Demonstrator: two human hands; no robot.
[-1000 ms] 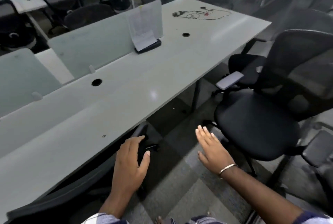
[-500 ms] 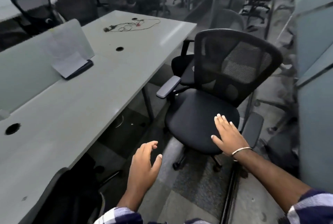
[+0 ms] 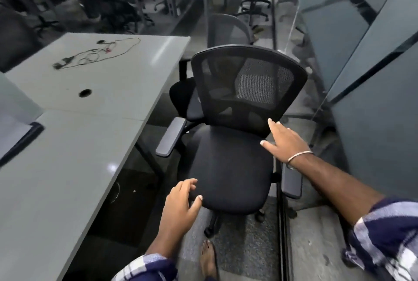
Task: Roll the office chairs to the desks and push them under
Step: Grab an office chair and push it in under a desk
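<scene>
A black mesh-backed office chair (image 3: 235, 145) stood in the aisle just beside the grey desk (image 3: 67, 145), its seat facing the person and its backrest away — not under the desk. Its left armrest (image 3: 170, 139) lay close to the desk edge, and the other armrest (image 3: 291, 182) showed beneath the person's right forearm.

The right hand (image 3: 286, 141) reached out over the rear right of the seat, fingers straight and spread, gripping nothing; its fingertips sat at the base of the backrest, though whether they actually touched it was hard to tell from this angle. A thin metal bangle (image 3: 298, 158) circled that wrist. The left hand (image 3: 181, 206) hovered at the front left corner of the seat with fingers loosely bent and the thumb out — it held nothing, and contact with the seat edge was unclear.

Both arms wore a blue-and-white checked sleeve (image 3: 382, 240). A foot in a sandal (image 3: 208, 258) stood on the floor below the chair's wheeled base.

On the desk lay a tangle of thin cables (image 3: 95, 54) and a round cable hole (image 3: 84, 93). A second black chair (image 3: 183, 97) stood right behind the first, near the desk's far corner.
</scene>
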